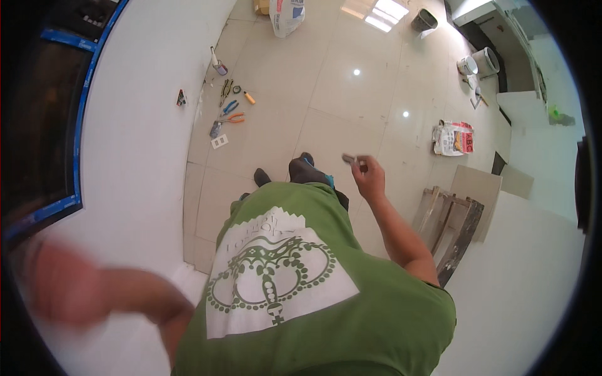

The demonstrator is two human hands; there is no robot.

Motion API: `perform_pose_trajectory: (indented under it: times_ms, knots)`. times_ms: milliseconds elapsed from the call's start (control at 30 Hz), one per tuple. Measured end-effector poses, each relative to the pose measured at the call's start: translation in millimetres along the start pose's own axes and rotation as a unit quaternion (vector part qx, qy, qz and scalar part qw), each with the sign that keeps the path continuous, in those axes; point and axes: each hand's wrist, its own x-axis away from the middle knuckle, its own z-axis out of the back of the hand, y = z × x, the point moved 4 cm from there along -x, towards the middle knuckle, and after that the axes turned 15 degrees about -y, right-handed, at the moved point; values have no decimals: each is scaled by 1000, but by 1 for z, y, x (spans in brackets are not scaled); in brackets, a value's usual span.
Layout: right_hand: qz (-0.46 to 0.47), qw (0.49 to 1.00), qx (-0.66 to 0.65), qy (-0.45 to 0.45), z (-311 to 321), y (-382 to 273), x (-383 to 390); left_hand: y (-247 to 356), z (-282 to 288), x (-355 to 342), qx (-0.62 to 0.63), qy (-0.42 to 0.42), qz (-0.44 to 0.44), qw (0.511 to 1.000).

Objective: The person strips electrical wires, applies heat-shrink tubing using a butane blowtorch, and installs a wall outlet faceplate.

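Note:
My right hand [370,177] is out over the tiled floor, thumb and fingers pinched on a small grey piece [348,158] whose kind I cannot make out. At the lower left, my left hand [66,282] is smeared by motion, near the white wall [135,163] and the lower corner of a dark window framed in blue tape [78,150]. Its fingers do not show clearly. On the floor by the wall lie orange-handled pliers [234,118], blue-handled pliers [230,107], a yellow-handled screwdriver [249,98] and a white wall plate [219,141].
Wires show at a small opening [181,98] in the wall. A slim-nozzled container [219,64] stands at the wall's foot. Farther off are a white sack [287,15] and a dark bucket [424,20]. To my right are a red-and-white bag [453,138] and a wooden stand [461,235].

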Motion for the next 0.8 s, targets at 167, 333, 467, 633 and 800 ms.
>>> perform_pose_trajectory:
  times_ms: [167, 333, 467, 633, 800]
  knots:
    - [324, 938, -101, 73, -3, -149, -11, -244, -14, 196, -38, 205, 576, 790]
    - [437, 899, -3, -2, -9, -205, 1, -263, -48, 190, -61, 158, 539, 825]
    - [293, 884, -308, -192, -31, -187, -19, -261, -33, 195, -64, 226, 511, 827]
    - [279, 878, -331, -203, -33, -184, -22, -269, -32, 201, -20, 259, 497, 828]
    - [258, 870, -364, -210, -21, -181, -32, -277, -43, 190, -82, 264, 466, 841]
